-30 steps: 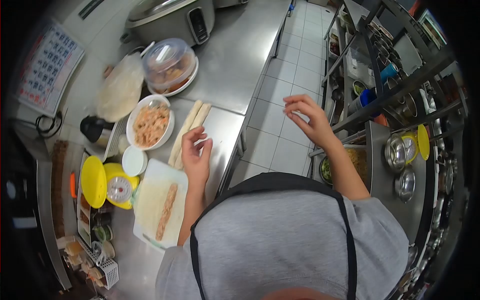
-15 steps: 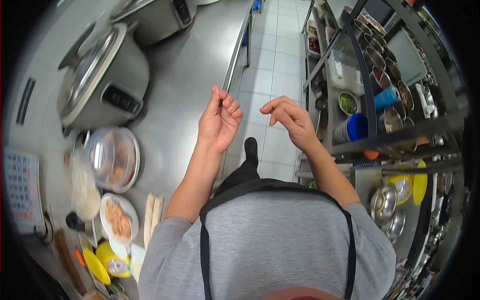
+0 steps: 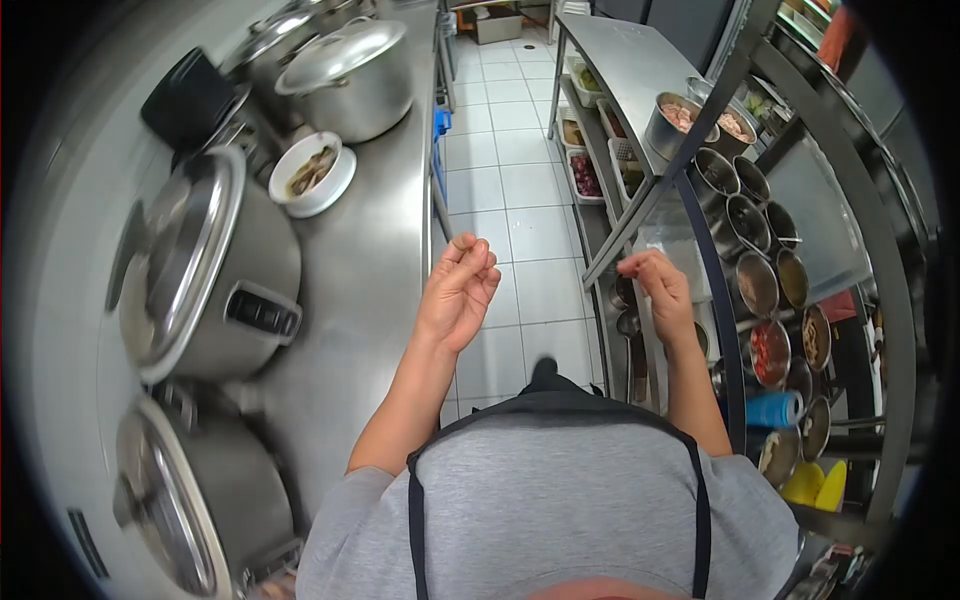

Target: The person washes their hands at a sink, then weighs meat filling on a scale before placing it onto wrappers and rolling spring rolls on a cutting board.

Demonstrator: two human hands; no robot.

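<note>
My left hand (image 3: 458, 292) is raised over the aisle, close to the steel counter's edge, palm up. Its fingers curl in and the thumb meets them, with nothing showing between. To the right, my right hand (image 3: 662, 292) hovers beside the rack, its fingers loosely bent and apart from anything they could hold. Neither hand touches the counter (image 3: 375, 270) or the rack post (image 3: 640, 225).
Two large cookers, one a grey cooker (image 3: 225, 270), line the left counter. Beyond them are a white bowl (image 3: 305, 165) of food and a lidded pot (image 3: 350, 85). Metal containers (image 3: 752, 285) fill the right rack. A tiled aisle (image 3: 490, 150) runs ahead.
My view has moved forward along the aisle and tilted up. The covered dish and yellow scale on the left counter have left view; the lidded pot has come in. Both hands remain raised.
</note>
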